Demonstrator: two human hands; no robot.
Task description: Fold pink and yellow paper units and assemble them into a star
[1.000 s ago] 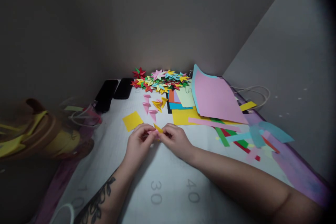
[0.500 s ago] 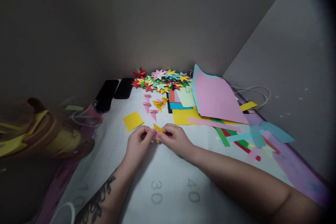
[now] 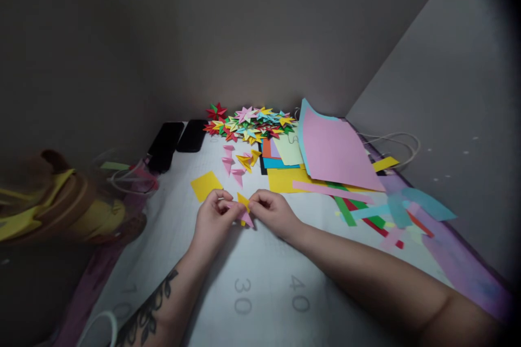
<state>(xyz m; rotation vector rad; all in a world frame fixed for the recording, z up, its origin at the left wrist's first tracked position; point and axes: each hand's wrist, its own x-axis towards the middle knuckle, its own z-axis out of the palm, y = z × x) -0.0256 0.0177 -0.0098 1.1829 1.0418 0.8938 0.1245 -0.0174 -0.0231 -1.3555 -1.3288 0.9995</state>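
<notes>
Between my hands is a small pink and yellow folded paper piece (image 3: 246,218), partly covered by fingers. My left hand (image 3: 215,218) pinches it from the left with thumb and fingertips. From the right, my right hand (image 3: 272,211) pinches its yellow tip. Just beyond lie pink folded paper units (image 3: 227,165) and yellow folded units (image 3: 245,161). A flat yellow paper square (image 3: 205,186) rests beside my left fingers, farther from me. At the back is a heap of multicoloured folded paper stars (image 3: 252,126).
Two dark phones (image 3: 192,136) lie at the back left. Pink and blue sheets (image 3: 337,146) lean over coloured papers at right, with cut strips (image 3: 366,217) nearer me. A pot-like brown object (image 3: 77,200) stands left. A white cable (image 3: 411,143) loops at the right edge.
The folded piece has turned between my fingers, so more of its pink part shows, pointing down to the right. My left fingers have lifted and spread slightly; both hands stay in place.
</notes>
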